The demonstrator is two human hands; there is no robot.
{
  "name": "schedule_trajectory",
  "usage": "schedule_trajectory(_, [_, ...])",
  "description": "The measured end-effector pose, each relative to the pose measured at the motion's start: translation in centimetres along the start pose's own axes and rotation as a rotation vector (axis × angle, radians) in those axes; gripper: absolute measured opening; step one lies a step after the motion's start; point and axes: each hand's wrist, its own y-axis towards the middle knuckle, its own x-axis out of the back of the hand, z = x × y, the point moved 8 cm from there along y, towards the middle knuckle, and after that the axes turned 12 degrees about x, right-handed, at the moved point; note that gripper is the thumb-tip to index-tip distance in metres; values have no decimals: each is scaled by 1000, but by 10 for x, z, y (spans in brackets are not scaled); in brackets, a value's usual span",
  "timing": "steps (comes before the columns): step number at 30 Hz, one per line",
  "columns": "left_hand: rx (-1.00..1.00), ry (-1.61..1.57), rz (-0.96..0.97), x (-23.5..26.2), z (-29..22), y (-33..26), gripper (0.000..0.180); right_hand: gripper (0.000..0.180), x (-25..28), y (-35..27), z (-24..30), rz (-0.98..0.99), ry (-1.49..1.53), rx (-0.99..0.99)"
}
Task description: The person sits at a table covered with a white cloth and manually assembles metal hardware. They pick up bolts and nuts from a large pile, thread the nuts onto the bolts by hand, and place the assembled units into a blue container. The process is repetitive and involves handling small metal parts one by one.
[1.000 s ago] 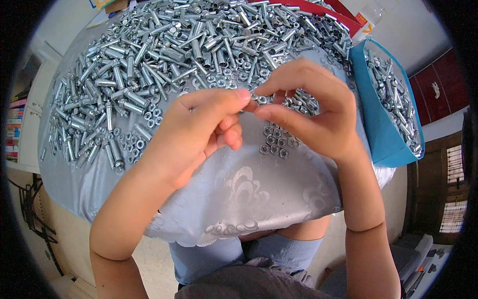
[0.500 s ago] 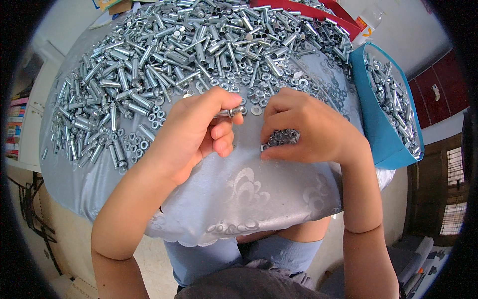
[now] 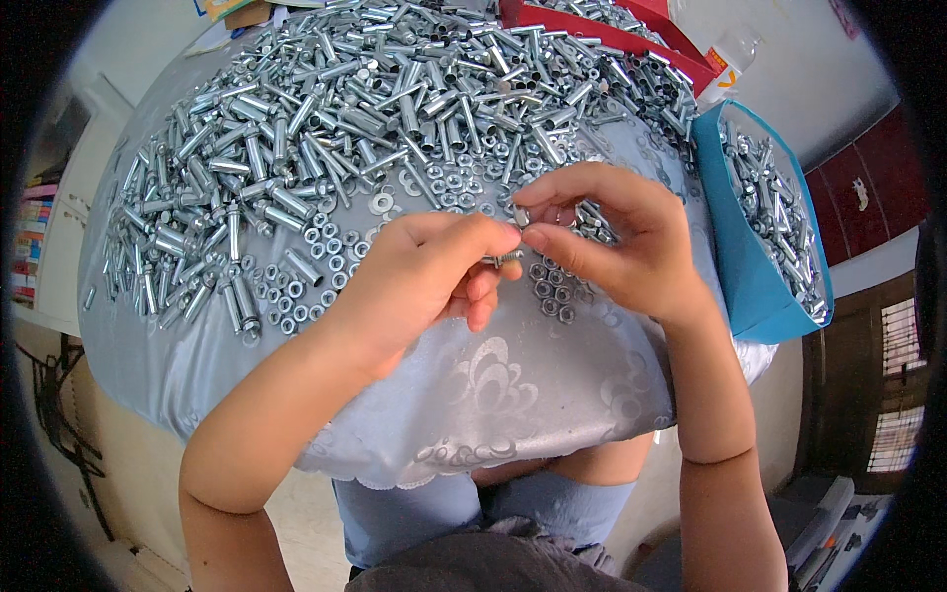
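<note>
Two hands meet above the bench's near half. The left hand (image 3: 424, 281) pinches a short silver bolt (image 3: 501, 259) in a narrow grip, its tip pointing toward three o'clock. The right hand (image 3: 612, 237) holds a small shiny nut (image 3: 521, 214) between thumb and forefinger, just at one o'clock of the bolt. Loose nuts (image 3: 552, 291) lie beneath. The bench (image 3: 493, 395) wears a pale blue patterned cloth. Toward twelve o'clock spreads a heap of metal sleeves and bolts (image 3: 345, 118); at three o'clock hangs a blue bin (image 3: 750, 276) of finished pieces.
</note>
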Motion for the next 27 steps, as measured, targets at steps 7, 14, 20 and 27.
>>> schedule_trajectory(7, [-50,-101,6,2,-7,-3,23,20,-4,1,5,13,19,3])
schedule_trajectory(14, [-22,-149,0,4,-3,3,26,20,-6,1,5,15,-77,-8])
schedule_trajectory(20, [-83,-69,-15,4,-9,2,27,19,-5,-3,-7,-52,10,-122])
schedule_trajectory(27, [-97,-87,-2,4,-8,2,31,20,-8,-6,-14,-91,167,-242])
